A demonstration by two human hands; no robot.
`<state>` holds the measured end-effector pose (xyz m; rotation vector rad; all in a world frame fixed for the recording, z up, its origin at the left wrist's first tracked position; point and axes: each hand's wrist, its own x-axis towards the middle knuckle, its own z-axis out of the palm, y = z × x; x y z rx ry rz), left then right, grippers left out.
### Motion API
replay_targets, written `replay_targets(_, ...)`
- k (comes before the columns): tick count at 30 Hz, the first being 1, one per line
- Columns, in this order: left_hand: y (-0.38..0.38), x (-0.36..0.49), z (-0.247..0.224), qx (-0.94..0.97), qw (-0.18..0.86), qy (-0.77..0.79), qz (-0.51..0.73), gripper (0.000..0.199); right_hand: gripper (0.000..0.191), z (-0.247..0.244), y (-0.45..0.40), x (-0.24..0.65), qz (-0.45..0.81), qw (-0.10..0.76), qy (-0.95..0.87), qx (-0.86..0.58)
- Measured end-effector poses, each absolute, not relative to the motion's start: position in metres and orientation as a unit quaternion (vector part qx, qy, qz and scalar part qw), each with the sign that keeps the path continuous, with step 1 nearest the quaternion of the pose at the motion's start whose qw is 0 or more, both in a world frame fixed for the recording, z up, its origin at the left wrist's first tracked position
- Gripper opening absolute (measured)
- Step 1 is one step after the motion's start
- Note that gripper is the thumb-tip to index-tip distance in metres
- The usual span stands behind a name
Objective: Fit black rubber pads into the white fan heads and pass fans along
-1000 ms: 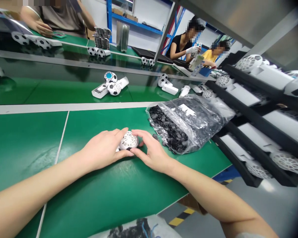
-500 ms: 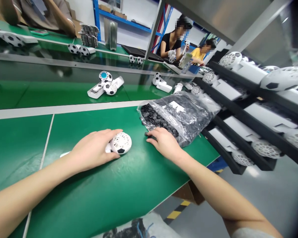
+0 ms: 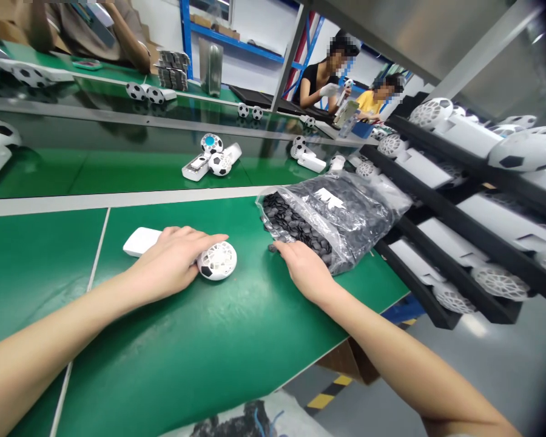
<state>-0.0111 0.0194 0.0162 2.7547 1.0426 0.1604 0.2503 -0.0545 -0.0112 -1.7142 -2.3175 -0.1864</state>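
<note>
My left hand (image 3: 175,258) is closed round a white handheld fan (image 3: 217,260) lying on the green table. The fan's round grille head, with black soccer-ball patches, sticks out past my thumb and fingers. Its white handle (image 3: 141,241) shows on the other side of the hand. At the mouth of a clear plastic bag (image 3: 346,203), my right hand (image 3: 304,270) has its fingers pressed together. A small black piece (image 3: 272,247) is at those fingertips, partly hidden. Many loose black pieces (image 3: 289,218) fill the bag's mouth.
Black racks (image 3: 455,200) with more white fans rise on the right. Beyond the table's white edge strip, soccer-ball fans (image 3: 219,162) lie on a green conveyor (image 3: 141,170). Across it, one person (image 3: 95,36) sits at left, and two more people (image 3: 318,85) work farther back.
The fan has turned under my left hand, so more of its handle shows. My right hand's fingers have drawn together by the bag. Another white fan has come into view on the conveyor at left.
</note>
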Motion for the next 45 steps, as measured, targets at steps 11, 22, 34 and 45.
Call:
replay_targets(11, 0.01, -0.008, 0.019, 0.912, 0.136, 0.379, 0.07, 0.065, 0.013, 0.014, -0.048, 0.199, 0.145, 0.302, -0.831, -0.444)
replay_targets(22, -0.002, 0.008, 0.018, 0.885, 0.122, 0.432, 0.124, 0.06, 0.006, 0.002, -0.034, 0.194, 0.19, 0.369, -0.806, -0.422)
replay_targets(34, 0.013, -0.007, 0.023, 0.917, 0.185, 0.337, 0.105, 0.057, 0.011, -0.002, -0.03, 0.223, 0.212, 0.253, -0.752, -0.571)
replay_targets(45, -0.01, 0.001, 0.004, 0.883, 0.125, 0.43, 0.138, 0.061, 0.022, -0.007, -0.033, 0.248, -0.034, 0.029, -0.808, -0.588)
